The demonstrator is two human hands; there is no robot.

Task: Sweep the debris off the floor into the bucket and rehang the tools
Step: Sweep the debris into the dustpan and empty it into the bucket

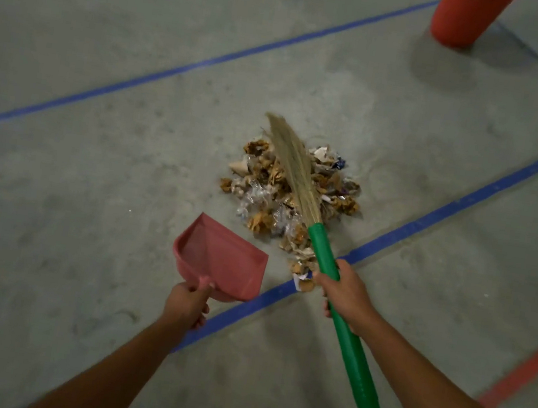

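Down on the concrete floor (104, 84) the debris pile (290, 200) sits beside a blue tape line (431, 219), the broom (299, 173) bristles lying across it with the right hand (345, 292) gripping its green handle, while the left hand (186, 303) clasps the pink dustpan (221, 259) just left of the pile and the red bucket (466, 17) stands well apart.

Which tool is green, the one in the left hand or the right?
The broom in the right hand has the green handle. The left hand holds a pink dustpan.
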